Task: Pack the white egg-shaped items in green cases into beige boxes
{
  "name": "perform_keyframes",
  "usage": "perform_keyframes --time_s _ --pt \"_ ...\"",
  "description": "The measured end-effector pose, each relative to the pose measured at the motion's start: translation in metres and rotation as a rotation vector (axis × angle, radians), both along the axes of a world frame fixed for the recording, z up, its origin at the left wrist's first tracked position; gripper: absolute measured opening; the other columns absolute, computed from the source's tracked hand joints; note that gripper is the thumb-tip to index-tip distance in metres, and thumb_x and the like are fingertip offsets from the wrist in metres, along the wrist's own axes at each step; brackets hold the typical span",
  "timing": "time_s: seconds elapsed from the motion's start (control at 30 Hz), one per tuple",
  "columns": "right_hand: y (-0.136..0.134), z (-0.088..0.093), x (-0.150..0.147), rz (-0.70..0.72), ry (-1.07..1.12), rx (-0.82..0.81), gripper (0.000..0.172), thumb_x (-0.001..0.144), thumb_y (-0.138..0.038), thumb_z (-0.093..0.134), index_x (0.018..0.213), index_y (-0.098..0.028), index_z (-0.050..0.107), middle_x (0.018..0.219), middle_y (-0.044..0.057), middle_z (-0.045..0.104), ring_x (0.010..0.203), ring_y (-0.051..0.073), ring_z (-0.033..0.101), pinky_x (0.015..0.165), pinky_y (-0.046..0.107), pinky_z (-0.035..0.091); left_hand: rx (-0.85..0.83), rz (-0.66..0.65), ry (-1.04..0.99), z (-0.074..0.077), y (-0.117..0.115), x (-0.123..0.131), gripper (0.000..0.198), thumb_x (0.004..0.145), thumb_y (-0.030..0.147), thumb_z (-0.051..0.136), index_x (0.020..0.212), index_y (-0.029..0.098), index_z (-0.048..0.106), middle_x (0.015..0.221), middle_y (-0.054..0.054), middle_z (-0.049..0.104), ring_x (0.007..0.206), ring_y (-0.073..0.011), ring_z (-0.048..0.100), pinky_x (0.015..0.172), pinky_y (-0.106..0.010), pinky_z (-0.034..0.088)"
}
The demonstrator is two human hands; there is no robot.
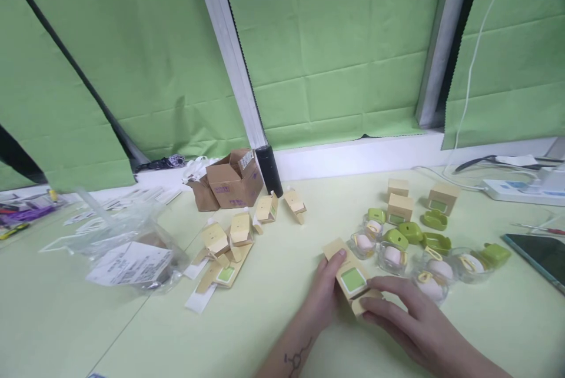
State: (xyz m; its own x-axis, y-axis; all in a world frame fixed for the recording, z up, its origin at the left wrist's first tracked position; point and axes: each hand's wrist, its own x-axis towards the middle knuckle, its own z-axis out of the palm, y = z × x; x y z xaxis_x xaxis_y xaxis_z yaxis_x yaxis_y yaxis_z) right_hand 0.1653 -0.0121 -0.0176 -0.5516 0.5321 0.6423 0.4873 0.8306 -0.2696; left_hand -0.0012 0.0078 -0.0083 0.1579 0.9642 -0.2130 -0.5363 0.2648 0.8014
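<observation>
**Small tan cardboard box with a white-edged green square (353, 279) in hand at the pale-green table (282, 272)**

The person's left hand (325, 287) is closed around the box's far end, thumb on top. The right hand (408, 319) has its fingers bent against the near end flap; whether they pinch it cannot be told. Just beyond lie clear round plastic cups with pale pink contents (392, 256) and olive-green plastic cases (396, 239), with small tan closed boxes (399, 209) behind. Leftward, well apart, sit tan flap-open boxes (216, 238) and a brown corrugated carton (232, 186).
</observation>
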Motion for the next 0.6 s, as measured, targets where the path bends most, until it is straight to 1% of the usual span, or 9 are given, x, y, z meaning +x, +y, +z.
perform_keyframes --time_s 0.07,0.13,0.27,0.37,0.43,0.53,0.6 --pt "0.000 -0.001 0.000 -0.029 -0.013 0.009 0.018 0.083 -0.024 0.057 0.098 -0.032 0.063 0.100 0.006 0.064 0.089 0.022 0.062 0.071 0.033 0.052 0.018 -0.031 0.016 0.000 -0.001 -0.001 0.045 0.075 0.041 0.063 0.109 0.012 0.059 0.105 -0.012 0.066 0.102 -0.0276 0.059 0.089 -0.037 0.041" --pt "0.001 0.001 -0.001 -0.008 -0.025 -0.021 0.016 0.084 -0.023 0.056 0.096 -0.031 0.063 0.101 0.007 0.062 0.090 0.022 0.061 0.070 0.033 0.051 0.039 -0.056 0.035 0.002 -0.001 -0.002 0.044 0.075 0.040 0.063 0.110 0.013 0.059 0.105 -0.011 0.066 0.102 -0.0270 0.059 0.092 -0.037 0.040" --pt "0.000 0.009 -0.001 0.053 -0.005 -0.185 0.014 0.086 -0.025 0.053 0.098 -0.029 0.058 0.101 0.006 0.058 0.089 0.020 0.061 0.068 0.030 0.052 0.076 -0.108 0.078 0.004 -0.001 -0.004 0.045 0.077 0.040 0.062 0.112 0.012 0.058 0.106 -0.012 0.066 0.103 -0.0283 0.058 0.094 -0.040 0.038" --pt "-0.001 0.013 -0.001 0.078 0.011 -0.337 0.013 0.087 -0.026 0.050 0.099 -0.027 0.054 0.101 0.006 0.057 0.081 0.017 0.062 0.064 0.027 0.052 0.107 -0.128 0.126 0.003 0.000 -0.004 0.047 0.075 0.038 0.063 0.114 0.012 0.057 0.108 -0.012 0.065 0.107 -0.0289 0.055 0.097 -0.040 0.035" --pt "-0.001 0.012 -0.001 0.093 -0.015 -0.370 0.011 0.089 -0.025 0.047 0.098 -0.027 0.052 0.099 0.005 0.056 0.076 0.016 0.061 0.061 0.026 0.051 0.132 -0.159 0.144 0.002 0.000 -0.004 0.046 0.076 0.038 0.063 0.114 0.013 0.057 0.111 -0.012 0.064 0.111 -0.0287 0.053 0.098 -0.040 0.035" --pt "0.000 0.009 -0.002 0.047 -0.003 -0.351 0.013 0.089 -0.026 0.048 0.101 -0.028 0.050 0.102 0.006 0.054 0.084 0.018 0.060 0.065 0.029 0.051 0.171 -0.179 0.167 0.003 -0.001 -0.006 0.044 0.077 0.039 0.061 0.113 0.014 0.056 0.114 -0.011 0.062 0.112 -0.0285 0.052 0.096 -0.040 0.036" --pt "0.001 0.006 -0.002 -0.003 0.043 -0.380 0.021 0.085 -0.029 0.054 0.105 -0.027 0.048 0.107 0.007 0.052 0.088 0.019 0.059 0.067 0.030 0.052 0.201 -0.154 0.229 0.005 -0.002 -0.007 0.045 0.075 0.037 0.064 0.112 0.015 0.053 0.115 -0.010 0.061 0.110 -0.0279 0.052 0.094 -0.040 0.038"
